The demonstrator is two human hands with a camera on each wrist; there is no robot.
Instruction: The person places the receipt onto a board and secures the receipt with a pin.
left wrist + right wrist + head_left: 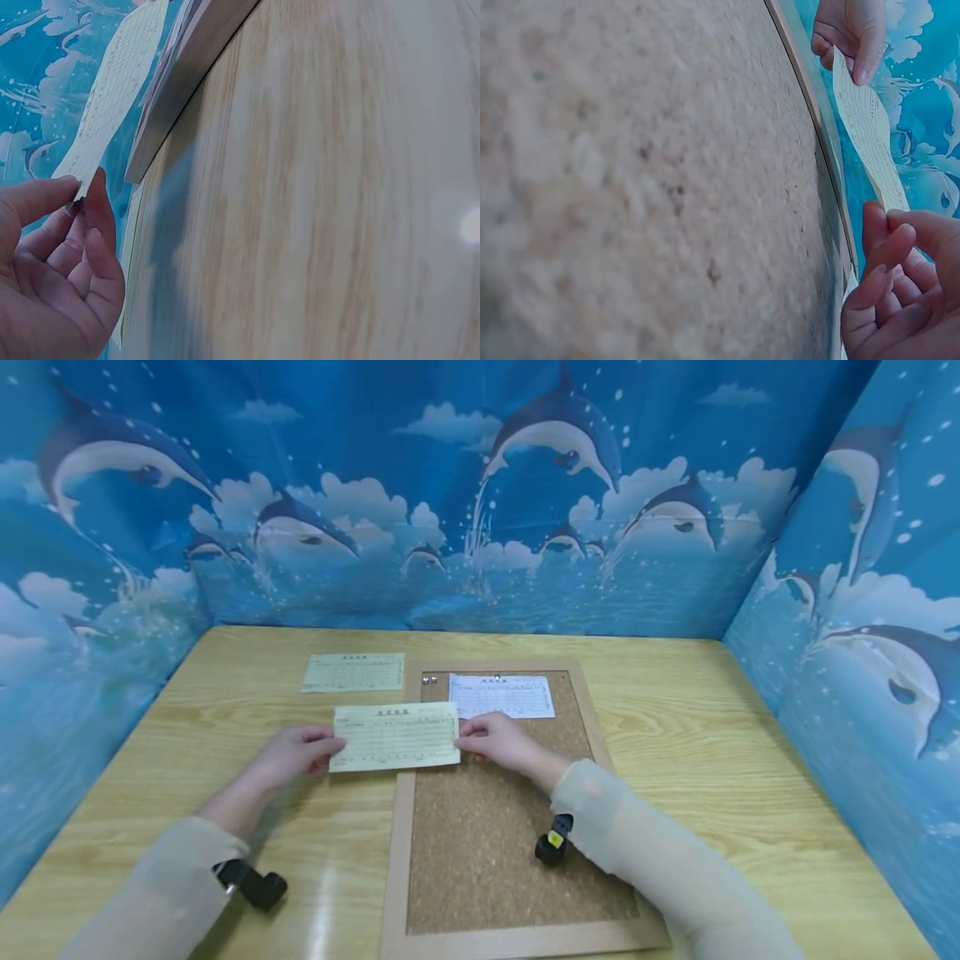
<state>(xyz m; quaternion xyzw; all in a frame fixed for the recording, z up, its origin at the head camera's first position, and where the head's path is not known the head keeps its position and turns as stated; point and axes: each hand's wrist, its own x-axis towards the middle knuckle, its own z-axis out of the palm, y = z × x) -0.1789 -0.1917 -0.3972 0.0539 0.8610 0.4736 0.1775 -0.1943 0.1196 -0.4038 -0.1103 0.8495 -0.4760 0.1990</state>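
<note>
Both hands hold one yellow printed form [395, 737] between them, stretched level over the left edge of a cork board [495, 852]. My left hand [300, 750] pinches its left end between thumb and fingers, as the left wrist view also shows. At the other end my right hand [498, 742] pinches the paper above the cork. In the right wrist view the yellow form [866, 127] bows slightly and hangs above the board. A white printed form [501, 697] lies at the top of the cork, with a pushpin [497, 677] at its upper edge.
A second yellow form [354, 673] lies on the wooden table [675, 735] beyond the left hand. Two small pushpins [429, 680] sit at the board's upper left corner. The board has a raised wooden frame [397, 877]. Blue dolphin-print curtains [450, 585] enclose the back and sides.
</note>
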